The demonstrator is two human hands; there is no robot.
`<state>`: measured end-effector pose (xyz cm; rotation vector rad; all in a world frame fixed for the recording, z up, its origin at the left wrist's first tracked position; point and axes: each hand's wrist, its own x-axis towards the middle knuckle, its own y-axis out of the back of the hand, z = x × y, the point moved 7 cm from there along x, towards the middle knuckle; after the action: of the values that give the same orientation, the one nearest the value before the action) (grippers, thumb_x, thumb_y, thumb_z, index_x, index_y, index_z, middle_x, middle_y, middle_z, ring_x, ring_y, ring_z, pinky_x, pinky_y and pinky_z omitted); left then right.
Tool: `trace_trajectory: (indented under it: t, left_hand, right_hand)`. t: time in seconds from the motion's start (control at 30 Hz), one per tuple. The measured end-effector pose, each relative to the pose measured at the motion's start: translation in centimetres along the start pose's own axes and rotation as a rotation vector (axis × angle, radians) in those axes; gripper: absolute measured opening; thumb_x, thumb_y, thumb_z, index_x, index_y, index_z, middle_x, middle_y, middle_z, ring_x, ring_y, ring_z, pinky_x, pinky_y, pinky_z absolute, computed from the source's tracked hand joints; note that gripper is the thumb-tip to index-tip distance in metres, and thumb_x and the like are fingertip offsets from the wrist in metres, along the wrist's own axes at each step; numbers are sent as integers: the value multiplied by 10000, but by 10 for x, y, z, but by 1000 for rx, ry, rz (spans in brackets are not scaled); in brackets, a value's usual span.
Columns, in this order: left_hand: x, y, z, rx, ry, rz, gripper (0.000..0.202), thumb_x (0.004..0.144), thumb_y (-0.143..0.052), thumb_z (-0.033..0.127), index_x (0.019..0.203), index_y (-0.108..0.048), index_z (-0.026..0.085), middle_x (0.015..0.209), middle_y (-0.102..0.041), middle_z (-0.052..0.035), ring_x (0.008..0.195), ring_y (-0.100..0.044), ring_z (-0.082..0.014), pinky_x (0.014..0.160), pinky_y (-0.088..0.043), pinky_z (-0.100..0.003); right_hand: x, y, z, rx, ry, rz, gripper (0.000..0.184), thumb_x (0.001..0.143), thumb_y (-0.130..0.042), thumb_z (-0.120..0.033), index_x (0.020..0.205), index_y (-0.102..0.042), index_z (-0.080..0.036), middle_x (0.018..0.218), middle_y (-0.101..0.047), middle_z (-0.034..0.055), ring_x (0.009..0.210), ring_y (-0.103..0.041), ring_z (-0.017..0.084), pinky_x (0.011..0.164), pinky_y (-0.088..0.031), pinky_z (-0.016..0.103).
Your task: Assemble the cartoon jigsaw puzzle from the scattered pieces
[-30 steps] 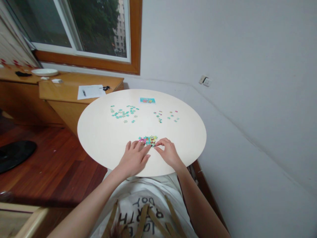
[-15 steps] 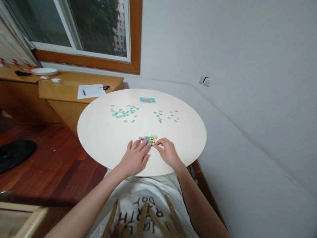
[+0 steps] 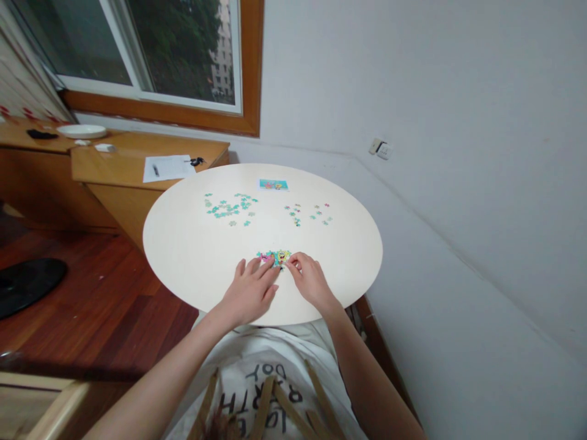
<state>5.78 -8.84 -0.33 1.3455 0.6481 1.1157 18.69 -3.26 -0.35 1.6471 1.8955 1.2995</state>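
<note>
A small joined patch of colourful jigsaw pieces [image 3: 274, 257] lies near the front of the round white table [image 3: 192, 256]. My left hand [image 3: 250, 290] rests flat on the table, fingers stretched out and touching the patch's left side. My right hand [image 3: 310, 280] is curled, its thumb and fingertips pinched together at the patch's right edge; what they pinch is too small to name. Farther back lie a scatter of teal loose pieces [image 3: 229, 208], a smaller mixed scatter [image 3: 308, 214] and a small reference picture [image 3: 273, 184].
A wooden cabinet [image 3: 119, 177] stands left of the table with a sheet of paper and pen [image 3: 167, 167], a white plate [image 3: 81, 131] and small items. A window is above it. White wall runs along the right. Dark wooden floor lies to the left.
My right hand's fingers have curled a little tighter at the patch's right edge. My left hand has barely shifted.
</note>
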Motion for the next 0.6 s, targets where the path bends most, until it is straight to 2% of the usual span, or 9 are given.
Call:
trace_trajectory:
  t: [0.2, 0.37, 0.6]
  left_hand:
    - [0, 1, 1, 20, -7, -15, 413, 937, -359, 316, 1310, -510, 222, 1448, -453, -87, 1287, -387, -340, 1039, -288, -616]
    - [0, 1, 2, 11, 2, -13, 411, 935, -376, 312, 1321, -496, 240, 1442, -461, -71, 1291, -386, -331, 1050, -283, -611]
    - [0, 4, 3, 10, 5, -10, 404, 940, -367, 308, 1313, -505, 237, 1430, -477, -70, 1292, -387, -325, 1057, -279, -603]
  right_hand:
    - [0, 0, -3, -1, 41, -11, 166, 915, -473, -243, 964, -627, -208, 909, -676, 41, 782, -601, 157, 760, -451, 295]
    - [0, 0, -6, 25, 82, -21, 229, 934, -447, -246, 940, -674, -215, 923, -679, 52, 821, -615, 152, 771, -465, 279]
    - [-2, 2, -5, 80, 75, 0, 248, 937, -426, -257, 905, -669, -221, 921, -692, 53, 847, -630, 157, 788, -479, 278]
